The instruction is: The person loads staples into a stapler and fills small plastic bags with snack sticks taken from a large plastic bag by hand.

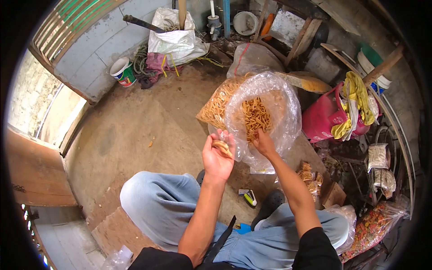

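Okay, on my feed the left hand (218, 157) sat palm-up, cupped around some snack sticks (222, 147) slanting across it; the right hand (263, 144) (nearer, grip I couldn't make out) met the near edge of the loose pile (255, 115) inside the open plastic bag (289, 110).

Left hand: palm up (218, 159), with a few tan snack sticks (222, 147) resting against its curled fingers.
Right hand: fingertips (259, 132) down at the near edge of the loose pile (256, 114), couldn't tell if they'd pinched any.
Clear plastic bag: mouth wide open (290, 105) around the right fingers, more sticks bulging out past the left ones.
Pink bin: off to the right of the right fingers (320, 116), yellow cloth (357, 96) draped over it.
Green-and-white thing: on the floor (250, 198), kneeward of both hands' fingers, kinda too small to ID.
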### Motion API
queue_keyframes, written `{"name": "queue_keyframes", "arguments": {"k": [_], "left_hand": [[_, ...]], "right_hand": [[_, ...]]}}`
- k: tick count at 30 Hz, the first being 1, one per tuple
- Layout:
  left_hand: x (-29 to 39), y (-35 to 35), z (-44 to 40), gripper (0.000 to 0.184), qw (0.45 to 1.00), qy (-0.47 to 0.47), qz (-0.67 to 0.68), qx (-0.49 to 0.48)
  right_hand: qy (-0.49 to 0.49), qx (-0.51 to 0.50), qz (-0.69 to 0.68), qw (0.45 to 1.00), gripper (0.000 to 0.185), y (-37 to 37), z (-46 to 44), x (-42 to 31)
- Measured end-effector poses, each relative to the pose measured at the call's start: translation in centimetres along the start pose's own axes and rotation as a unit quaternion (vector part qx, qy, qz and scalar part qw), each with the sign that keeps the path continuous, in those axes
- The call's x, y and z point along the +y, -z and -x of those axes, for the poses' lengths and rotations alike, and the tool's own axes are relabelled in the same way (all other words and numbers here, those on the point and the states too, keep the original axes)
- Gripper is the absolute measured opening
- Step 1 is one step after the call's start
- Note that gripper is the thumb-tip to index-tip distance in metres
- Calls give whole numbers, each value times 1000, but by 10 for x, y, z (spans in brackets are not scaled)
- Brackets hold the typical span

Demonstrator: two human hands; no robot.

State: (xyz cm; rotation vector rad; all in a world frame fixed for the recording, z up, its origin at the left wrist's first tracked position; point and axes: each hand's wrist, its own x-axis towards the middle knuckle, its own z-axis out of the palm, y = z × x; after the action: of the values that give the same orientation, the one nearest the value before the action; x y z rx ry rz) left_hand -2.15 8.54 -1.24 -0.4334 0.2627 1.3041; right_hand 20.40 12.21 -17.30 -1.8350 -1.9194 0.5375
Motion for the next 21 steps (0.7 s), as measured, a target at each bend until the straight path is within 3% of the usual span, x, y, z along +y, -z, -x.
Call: {"name": "queue_keyframes", "arguments": {"k": [5, 9, 11, 21], "left_hand": [[-5, -4, 3, 24, 1000, -4, -10, 13], [-9, -6, 6, 25, 1000, 3, -10, 0], [-10, -4, 6, 26, 1000, 5, -12, -7], [-16, -3, 7, 26, 1000, 16, 0, -4]], "right_hand": [[-103, 35, -240, 965, 61, 23, -1, -3], [-156, -8, -374, 914, 65, 52, 4, -15], [-158, -24, -489, 857, 61, 72, 11, -33], [-81, 51, -567, 818, 51, 169, 73, -168]]}}
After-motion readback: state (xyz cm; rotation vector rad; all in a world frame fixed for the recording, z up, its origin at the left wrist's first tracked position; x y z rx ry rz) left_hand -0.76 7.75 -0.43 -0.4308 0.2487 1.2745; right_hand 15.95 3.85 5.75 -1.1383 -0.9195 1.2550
